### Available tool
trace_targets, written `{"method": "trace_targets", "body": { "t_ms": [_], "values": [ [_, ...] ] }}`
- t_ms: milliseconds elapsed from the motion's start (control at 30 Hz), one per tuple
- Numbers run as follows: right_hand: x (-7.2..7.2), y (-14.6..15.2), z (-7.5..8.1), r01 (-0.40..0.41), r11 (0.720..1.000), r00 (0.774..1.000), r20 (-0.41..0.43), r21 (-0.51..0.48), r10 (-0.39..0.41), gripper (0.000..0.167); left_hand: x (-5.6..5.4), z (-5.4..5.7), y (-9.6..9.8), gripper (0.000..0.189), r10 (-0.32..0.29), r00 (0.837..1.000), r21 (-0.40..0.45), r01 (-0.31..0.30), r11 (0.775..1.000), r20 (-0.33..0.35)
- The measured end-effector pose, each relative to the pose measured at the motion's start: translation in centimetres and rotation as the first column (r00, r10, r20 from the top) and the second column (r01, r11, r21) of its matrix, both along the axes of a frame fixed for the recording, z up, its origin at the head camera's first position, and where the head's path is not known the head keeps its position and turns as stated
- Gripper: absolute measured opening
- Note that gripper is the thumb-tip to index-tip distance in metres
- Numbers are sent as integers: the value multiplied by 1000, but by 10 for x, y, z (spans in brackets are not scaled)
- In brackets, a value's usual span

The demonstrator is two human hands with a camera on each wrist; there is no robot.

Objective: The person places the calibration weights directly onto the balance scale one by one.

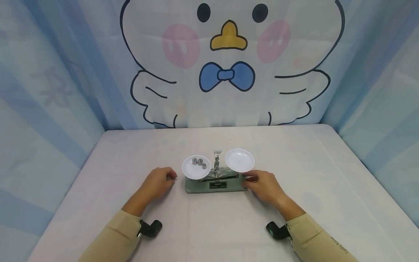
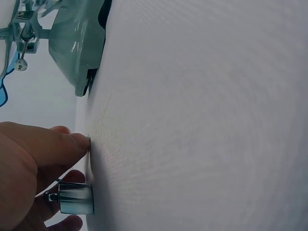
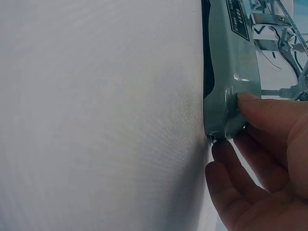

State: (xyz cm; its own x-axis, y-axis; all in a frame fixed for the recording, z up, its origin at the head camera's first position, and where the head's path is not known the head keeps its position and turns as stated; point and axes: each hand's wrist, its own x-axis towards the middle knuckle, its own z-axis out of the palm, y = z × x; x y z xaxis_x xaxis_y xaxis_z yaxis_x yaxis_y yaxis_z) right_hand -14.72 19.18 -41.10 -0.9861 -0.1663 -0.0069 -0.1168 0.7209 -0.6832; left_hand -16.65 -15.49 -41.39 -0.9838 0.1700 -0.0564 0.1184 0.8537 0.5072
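presently | balance base [image 3: 233,67]: against right fingers [image 3: 269,113] | (weight [image 2: 77,199] beside left fingers [image 2: 62,150])

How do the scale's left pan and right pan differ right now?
The left pan holds three small metal weights, while the right pan shows only its bare surface. In the head view, the left pan sits lower than the right pan. Both are round, white and shallow, on the same green balance.

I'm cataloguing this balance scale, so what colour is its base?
Grey-green; the base shows best in the head view, where its front is visible.
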Motion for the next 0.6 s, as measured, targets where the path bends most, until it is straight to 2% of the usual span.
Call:
{"method": "trace_targets", "body": {
  "t_ms": [100,333,433,600],
  "values": [
    [0,0,0,4,1000,1000,3,-4,-4,34,0,-1,1,13,7,1000,12,-7,1000,10],
    [0,0,-2,1,1000,1000,-1,-7,-1,34,2,0,0,13,18,1000,40,-18,999,-18],
    [0,0,-2,1,1000,1000,-1,-6,-1,34,3,5,-1,14,23,1000,61,-21,998,-22],
    [0,0,-1,0,1000,1000,-1,-5,0,34,7,22,-2,16,16,999,63,-13,998,-45]
  ]
}}
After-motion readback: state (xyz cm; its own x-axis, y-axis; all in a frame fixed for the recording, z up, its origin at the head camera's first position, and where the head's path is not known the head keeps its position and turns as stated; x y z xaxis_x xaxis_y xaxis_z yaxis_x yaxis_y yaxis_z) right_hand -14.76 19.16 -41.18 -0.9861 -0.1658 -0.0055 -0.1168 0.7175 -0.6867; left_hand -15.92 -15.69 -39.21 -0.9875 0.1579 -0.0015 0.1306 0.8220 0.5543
